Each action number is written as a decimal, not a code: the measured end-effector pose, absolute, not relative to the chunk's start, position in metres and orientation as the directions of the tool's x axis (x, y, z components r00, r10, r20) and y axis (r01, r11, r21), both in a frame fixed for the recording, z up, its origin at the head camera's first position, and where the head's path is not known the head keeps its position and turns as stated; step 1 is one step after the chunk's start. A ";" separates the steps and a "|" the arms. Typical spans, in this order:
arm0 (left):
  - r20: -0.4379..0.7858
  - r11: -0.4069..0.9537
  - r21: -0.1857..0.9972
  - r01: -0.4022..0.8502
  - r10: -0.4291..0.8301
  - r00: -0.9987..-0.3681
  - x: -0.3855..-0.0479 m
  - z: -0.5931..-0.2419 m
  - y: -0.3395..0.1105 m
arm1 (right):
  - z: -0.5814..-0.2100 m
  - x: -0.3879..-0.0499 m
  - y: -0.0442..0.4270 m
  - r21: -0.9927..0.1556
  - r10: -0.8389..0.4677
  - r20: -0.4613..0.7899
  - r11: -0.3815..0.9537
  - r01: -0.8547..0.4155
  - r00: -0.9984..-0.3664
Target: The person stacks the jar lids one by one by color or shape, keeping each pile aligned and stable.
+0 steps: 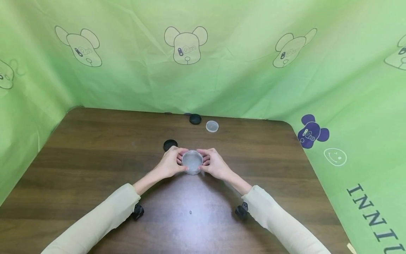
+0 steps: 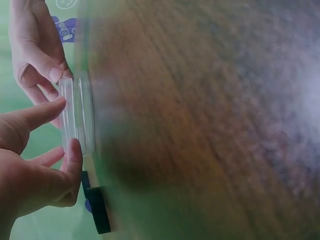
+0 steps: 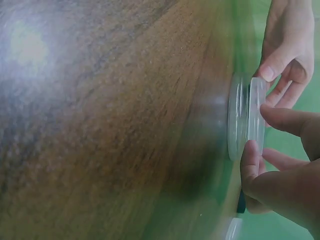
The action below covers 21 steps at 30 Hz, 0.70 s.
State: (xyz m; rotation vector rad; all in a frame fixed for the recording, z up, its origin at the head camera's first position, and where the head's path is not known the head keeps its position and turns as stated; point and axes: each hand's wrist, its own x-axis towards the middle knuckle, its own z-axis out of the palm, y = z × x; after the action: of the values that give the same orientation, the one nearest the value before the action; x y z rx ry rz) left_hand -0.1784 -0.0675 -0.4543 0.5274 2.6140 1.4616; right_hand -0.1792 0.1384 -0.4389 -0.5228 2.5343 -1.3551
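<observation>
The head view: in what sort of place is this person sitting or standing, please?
Probably a small recording booth. Green printed fabric hangs behind and on both sides of the wood-grain table, and small black wrist cameras show at the sleeve cuffs.

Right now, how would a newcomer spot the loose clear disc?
Find the brown table, then roughly the middle of its far edge, by the green cloth. A black round piece sits there; the clear disc lies just right of it. It is see-through, unlike that piece, and unheld, unlike the clear dish between left hand and right hand.
</observation>
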 end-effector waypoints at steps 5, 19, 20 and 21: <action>0.068 0.496 0.835 0.239 0.337 -0.939 -0.178 -0.451 -0.065 | -0.439 -0.179 0.139 -0.838 -0.396 -0.030 0.510 -0.192 -0.918; 0.058 0.548 0.804 0.232 0.315 -0.947 -0.177 -0.452 -0.058 | -0.442 -0.177 0.139 -0.850 -0.398 -0.032 0.493 -0.184 -0.917; 0.050 0.555 0.800 0.227 0.316 -0.947 -0.177 -0.453 -0.058 | -0.442 -0.177 0.139 -0.850 -0.396 -0.037 0.495 -0.179 -0.918; 0.047 0.562 0.795 0.229 0.319 -0.947 -0.177 -0.453 -0.057 | -0.442 -0.177 0.138 -0.851 -0.393 -0.041 0.496 -0.174 -0.919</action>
State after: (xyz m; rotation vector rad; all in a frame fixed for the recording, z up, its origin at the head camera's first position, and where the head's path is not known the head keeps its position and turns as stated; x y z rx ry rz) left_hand -0.1772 -0.0575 -0.4526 0.4724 2.6853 1.3429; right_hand -0.1769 0.1385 -0.4419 -0.4845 2.5112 -1.3881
